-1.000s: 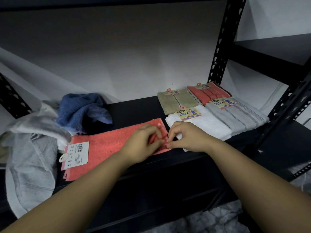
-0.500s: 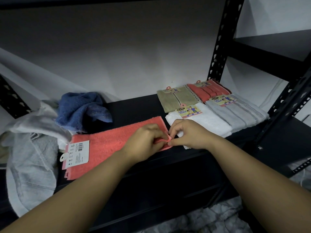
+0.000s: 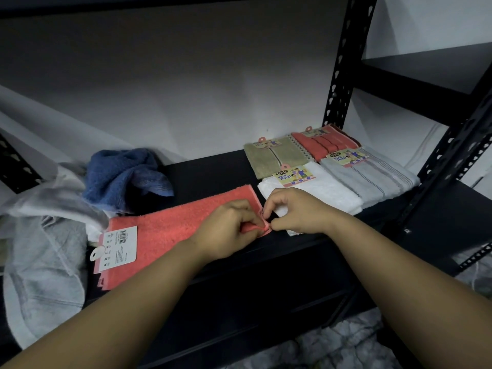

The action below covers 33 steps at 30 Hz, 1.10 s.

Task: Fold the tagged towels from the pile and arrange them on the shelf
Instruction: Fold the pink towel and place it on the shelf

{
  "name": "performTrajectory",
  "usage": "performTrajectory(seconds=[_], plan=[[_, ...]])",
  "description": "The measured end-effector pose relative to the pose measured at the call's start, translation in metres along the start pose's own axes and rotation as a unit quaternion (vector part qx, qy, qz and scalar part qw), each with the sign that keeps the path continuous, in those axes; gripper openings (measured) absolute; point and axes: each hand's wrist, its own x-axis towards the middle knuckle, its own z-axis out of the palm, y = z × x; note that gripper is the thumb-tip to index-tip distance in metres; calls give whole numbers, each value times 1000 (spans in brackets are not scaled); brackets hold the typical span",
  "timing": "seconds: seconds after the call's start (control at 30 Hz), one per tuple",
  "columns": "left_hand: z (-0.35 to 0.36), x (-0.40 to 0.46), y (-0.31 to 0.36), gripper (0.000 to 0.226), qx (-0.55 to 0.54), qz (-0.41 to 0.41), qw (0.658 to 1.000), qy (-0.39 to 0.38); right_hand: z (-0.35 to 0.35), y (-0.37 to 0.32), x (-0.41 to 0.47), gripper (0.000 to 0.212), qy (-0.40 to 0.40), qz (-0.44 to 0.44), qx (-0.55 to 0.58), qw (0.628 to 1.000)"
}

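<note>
Coral towel lying soft, limp, light; left hand and right hand both pinching its right corner, the sensible hold.

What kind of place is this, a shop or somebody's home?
Probably a shop stockroom or storage corner, though I can't be sure. A black slotted-metal shelf holds folded towels with retail "Face Towel" tags, and the coral towel carries a barcode tag.

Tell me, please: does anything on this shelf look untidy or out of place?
Yes. The blue towel lies crumpled at the back left, unfolded, unlike the four folded tagged towels at the right. The grey and white towels hang in a loose heap at the left edge. The coral towel lies askew.
</note>
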Motion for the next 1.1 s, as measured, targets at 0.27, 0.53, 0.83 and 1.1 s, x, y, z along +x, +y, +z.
performTrajectory(seconds=[0.27, 0.53, 0.83, 1.1], plan=[[-4, -10, -3, 20, -8, 1, 1000, 13, 8, 3, 2, 12, 30, -5, 1, 1000], [-15, -39, -7, 26, 59, 16, 998, 24, 8, -6, 1, 24, -2, -37, -70, 997], [-42, -86, -27, 45, 117, -25, 993, 5, 19, -21, 7, 16, 13, 6, -177, 984], [-74, -149, -50, 52, 76, -72, 994, 19, 20, -35, 2, 19, 0, 14, -213, 977]])
